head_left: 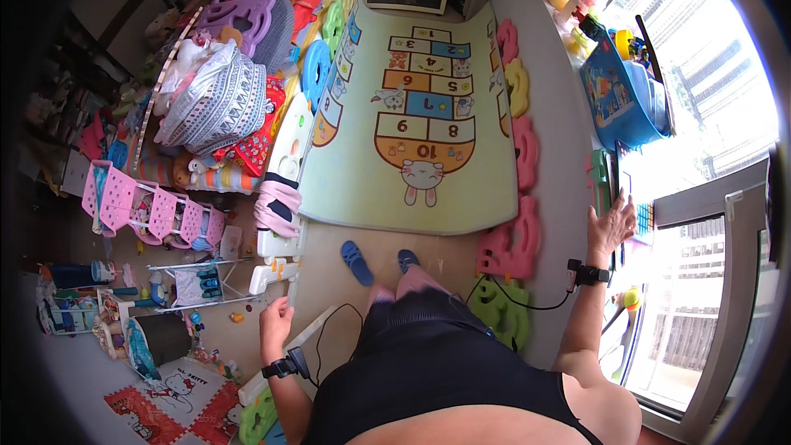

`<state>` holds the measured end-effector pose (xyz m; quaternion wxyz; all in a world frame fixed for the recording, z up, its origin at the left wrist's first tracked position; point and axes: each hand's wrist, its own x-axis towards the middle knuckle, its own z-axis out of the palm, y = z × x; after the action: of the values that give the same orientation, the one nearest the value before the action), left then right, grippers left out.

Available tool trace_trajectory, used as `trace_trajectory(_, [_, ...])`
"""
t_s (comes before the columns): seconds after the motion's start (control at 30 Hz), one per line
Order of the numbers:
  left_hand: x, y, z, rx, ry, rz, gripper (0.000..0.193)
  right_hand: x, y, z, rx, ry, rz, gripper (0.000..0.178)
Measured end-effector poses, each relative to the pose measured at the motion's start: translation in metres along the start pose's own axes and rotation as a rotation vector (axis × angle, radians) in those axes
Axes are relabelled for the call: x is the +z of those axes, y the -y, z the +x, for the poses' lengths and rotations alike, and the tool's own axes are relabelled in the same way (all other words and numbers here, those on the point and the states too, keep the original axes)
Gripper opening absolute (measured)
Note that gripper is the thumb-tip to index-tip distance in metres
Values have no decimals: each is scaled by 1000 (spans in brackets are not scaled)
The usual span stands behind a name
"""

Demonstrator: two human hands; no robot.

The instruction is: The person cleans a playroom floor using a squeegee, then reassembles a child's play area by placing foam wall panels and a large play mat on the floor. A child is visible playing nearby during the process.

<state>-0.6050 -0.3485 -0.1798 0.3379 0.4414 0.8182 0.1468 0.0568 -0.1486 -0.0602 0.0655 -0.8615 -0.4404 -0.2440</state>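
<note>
My right hand [611, 227] is stretched out over the window ledge at the right, fingers spread, with nothing gripped. Its fingertips are at the edge of a dark flat object [624, 171], beside a green plastic piece [599, 175]; whether they touch is too small to tell. Low at the left, my left hand [276, 320] hangs near a white and orange plastic fence piece [274, 274]. Its fingers are loosely bent and I see nothing in them. Each wrist wears a black strap with a small device and a cable.
A blue bin [622, 99] of toys stands farther along the ledge. Ahead lies a pale hopscotch play mat [350, 189], bordered by colourful plastic fence panels [509, 239]. Left are a bed heaped with cloth [218, 103], pink baskets [107, 198] and a white folding rack [198, 284].
</note>
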Motion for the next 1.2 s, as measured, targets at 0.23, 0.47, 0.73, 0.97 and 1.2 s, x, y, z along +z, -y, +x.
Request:
trace_trajectory(0.23, [-2, -61, 24, -5, -49, -12, 35, 27, 58, 54, -169, -128, 205, 80])
trace_trajectory(0.47, [-6, -117, 32, -13, -80, 86, 35, 69, 62, 58, -190, -112, 179, 60])
trace_trajectory(0.73, [-1, -145, 44, -35, -24, 208, 38, 72, 64, 64, -172, -149, 148, 56])
trace_trajectory(0.97, [14, -164, 97, 64, 105, 231, 37, 57, 75, 70, -306, -307, 486, 50])
trace_trajectory(1.2, [20, -178, 167, 187, 158, 147, 33, 56, 94, 39, -387, 40, 684, 51])
